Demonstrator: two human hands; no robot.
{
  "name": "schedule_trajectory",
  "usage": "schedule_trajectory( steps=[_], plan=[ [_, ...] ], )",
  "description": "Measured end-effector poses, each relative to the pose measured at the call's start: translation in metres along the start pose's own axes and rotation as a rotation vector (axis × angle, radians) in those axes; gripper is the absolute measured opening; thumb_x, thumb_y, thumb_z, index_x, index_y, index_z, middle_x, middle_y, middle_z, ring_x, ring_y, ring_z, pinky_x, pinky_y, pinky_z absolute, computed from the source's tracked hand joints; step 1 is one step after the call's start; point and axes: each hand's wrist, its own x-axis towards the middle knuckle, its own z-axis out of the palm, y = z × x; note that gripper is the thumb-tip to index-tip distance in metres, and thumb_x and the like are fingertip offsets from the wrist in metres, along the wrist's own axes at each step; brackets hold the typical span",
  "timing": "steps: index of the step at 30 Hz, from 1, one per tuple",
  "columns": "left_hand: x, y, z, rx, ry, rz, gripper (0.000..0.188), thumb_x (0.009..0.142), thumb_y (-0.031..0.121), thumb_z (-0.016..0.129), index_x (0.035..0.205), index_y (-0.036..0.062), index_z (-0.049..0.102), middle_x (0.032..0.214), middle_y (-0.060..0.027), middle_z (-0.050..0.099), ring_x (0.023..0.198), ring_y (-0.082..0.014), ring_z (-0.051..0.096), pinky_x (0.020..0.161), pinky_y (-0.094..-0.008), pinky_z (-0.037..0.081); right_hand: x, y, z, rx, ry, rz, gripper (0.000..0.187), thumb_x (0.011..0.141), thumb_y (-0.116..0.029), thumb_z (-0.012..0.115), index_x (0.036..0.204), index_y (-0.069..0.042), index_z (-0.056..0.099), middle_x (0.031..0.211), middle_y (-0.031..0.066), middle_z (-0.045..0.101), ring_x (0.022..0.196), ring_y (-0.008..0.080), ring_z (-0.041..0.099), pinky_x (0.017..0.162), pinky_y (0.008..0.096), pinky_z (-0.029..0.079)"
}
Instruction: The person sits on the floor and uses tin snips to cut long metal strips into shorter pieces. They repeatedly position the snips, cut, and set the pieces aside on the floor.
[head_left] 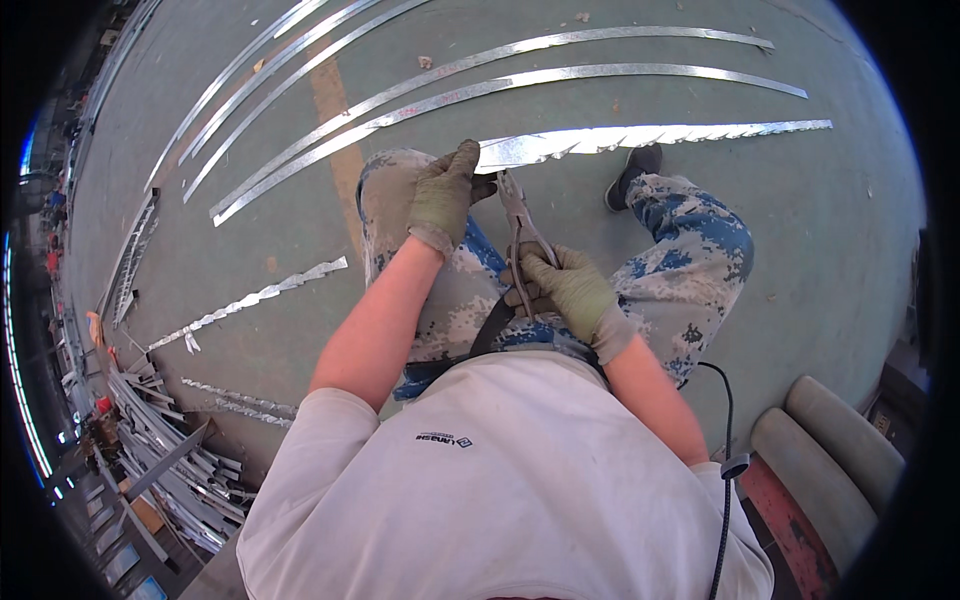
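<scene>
Strip: metal strip (640,136) with a notched edge, centre to upper right, long axis left-right.
Left hand (443,195): gloved, clamped on the strip's left end.
Right hand (566,287): gloved, squeezing snips (517,215), blades pointing up toward the strip.

Two gloved hands: the left hand (443,195) and the right hand (565,287). One pair of metal snips (518,222) lies between them. One notched metal strip (650,137) runs rightward from the left hand. Beyond it lie two long plain strips (520,80), and three more farther left (270,75). One twisted strip (250,300) lies left of the hands.
</scene>
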Motion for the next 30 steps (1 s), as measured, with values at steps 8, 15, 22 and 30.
schedule_trajectory(
  steps=[8,15,22,30],
  plan=[
    [-0.002,0.001,0.002,-0.013,0.052,0.008,0.044,0.098,0.032,0.071,0.121,-0.0055,0.064,0.104,-0.0174,0.073,0.086,-0.0240,0.073,0.077,-0.0338,0.062,0.010,0.008,0.004,-0.122,0.067,-0.063,0.028,0.105,-0.028,0.060,0.116,-0.002,0.065,0.093,0.0065,0.072,0.075,0.0151,0.068,0.063,0.0295,0.053],
    [0.005,-0.007,-0.002,-0.037,0.011,0.025,0.042,0.098,0.031,0.071,0.118,-0.0059,0.065,0.099,-0.0149,0.073,0.084,-0.0215,0.073,0.077,-0.0331,0.062,0.021,0.017,0.005,-0.140,0.086,-0.093,0.025,0.105,-0.026,0.061,0.115,-0.003,0.065,0.089,0.0047,0.069,0.068,0.0130,0.063,0.059,0.0286,0.050],
    [0.000,-0.002,0.002,-0.019,0.022,0.030,0.043,0.098,0.032,0.072,0.118,-0.0061,0.064,0.100,-0.0159,0.073,0.084,-0.0220,0.073,0.077,-0.0339,0.062,0.022,0.020,0.009,-0.182,0.083,-0.097,0.029,0.106,-0.026,0.059,0.130,-0.009,0.061,0.091,0.0032,0.068,0.069,0.0116,0.063,0.059,0.0274,0.052],
    [0.002,-0.002,-0.001,-0.012,0.008,0.015,0.050,0.102,0.039,0.063,0.118,-0.0077,0.063,0.105,-0.0166,0.072,0.088,-0.0232,0.073,0.080,-0.0346,0.063,0.022,0.019,0.010,-0.199,0.105,-0.152,0.024,0.105,-0.026,0.060,0.114,-0.004,0.064,0.084,0.0029,0.064,0.063,0.0122,0.058,0.055,0.0287,0.048]
  ],
)
